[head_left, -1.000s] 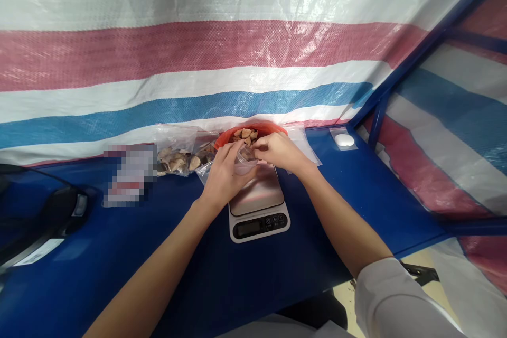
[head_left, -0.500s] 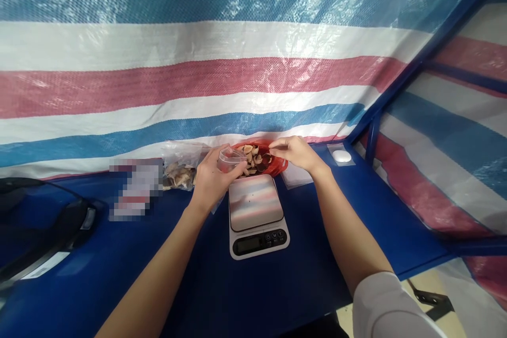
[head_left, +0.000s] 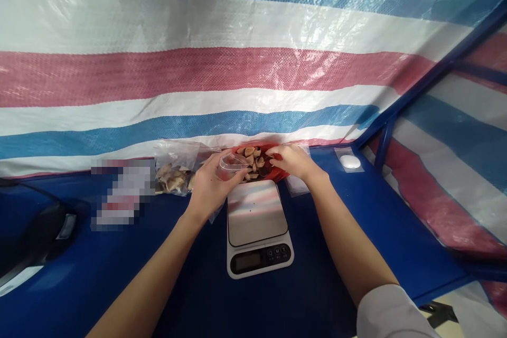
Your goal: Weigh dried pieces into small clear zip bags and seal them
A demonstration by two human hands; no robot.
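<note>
My left hand [head_left: 212, 182] has its fingers and thumb closed round the mouth of a clear plastic bag [head_left: 230, 165], held spread. Beside it, a red plastic bag [head_left: 280, 170] lies open with several dried brown slices [head_left: 253, 161] inside. My right hand [head_left: 291, 161] is over the right side of the red bag, its fingertips bent down toward the slices and apart from each other. Nothing shows between them, though their tips are partly hidden. Just in front of the bags stands a white kitchen scale [head_left: 257, 216] with a bare metal plate.
To the left lies a clear bag of pale dried pieces [head_left: 173, 178], near a blurred packet [head_left: 127, 193]. A black strapped object [head_left: 43, 232] is at the far left. Clear bags [head_left: 297, 185] and a white oval item [head_left: 350, 162] lie right on the blue table [head_left: 317, 274].
My right hand has lowered from above the red bag's edge to the slices, and its fingers have parted. My left hand keeps the clear bag. The view has shifted slightly.
</note>
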